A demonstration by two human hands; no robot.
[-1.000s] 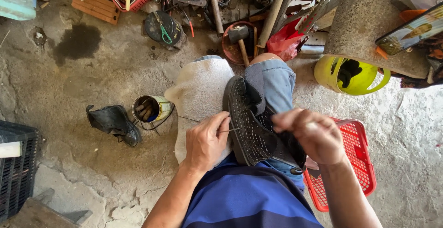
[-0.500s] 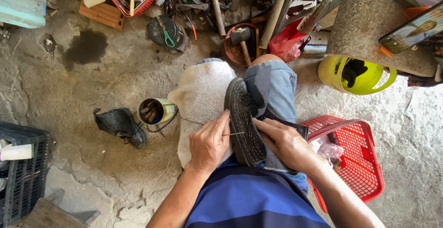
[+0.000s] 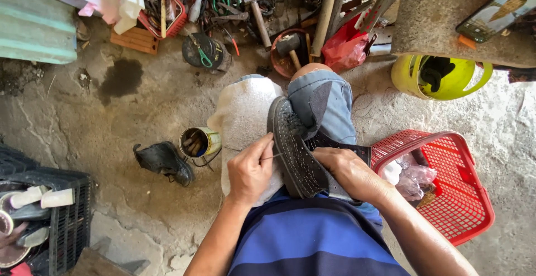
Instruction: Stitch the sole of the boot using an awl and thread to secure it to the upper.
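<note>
I see a dark grey textured shoe [image 3: 296, 153] lying sole-side up across the lap, propped against the right knee in blue denim [image 3: 329, 100]. My right hand [image 3: 349, 173] is clenched around the shoe's upper edge, fingers wrapped over its dark collar, pressing it down onto the thigh. My left hand [image 3: 251, 170] is closed in a pinch on a thin metal needle [image 3: 272, 156], whose tip touches the sole's left rim; a fine thread [image 3: 233, 149] runs off leftward from that hand. A whitish cloth [image 3: 243, 114] is draped over the left leg, under the left hand and just beside the shoe.

On the cracked concrete floor [image 3: 111, 131], an open round tin can [image 3: 198, 142] stands near the cloth, with a second dark shoe [image 3: 162, 160] lying beside it. A red plastic basket [image 3: 446, 192] holding crumpled clear bags sits by the right forearm. Farther off, a yellow-green helmet [image 3: 438, 78] rests under a grey concrete slab [image 3: 446, 25]. A black crate [image 3: 61, 220] with pale tubes fills the lower left corner. Hammers and loose tools [image 3: 262, 13] crowd the top.
</note>
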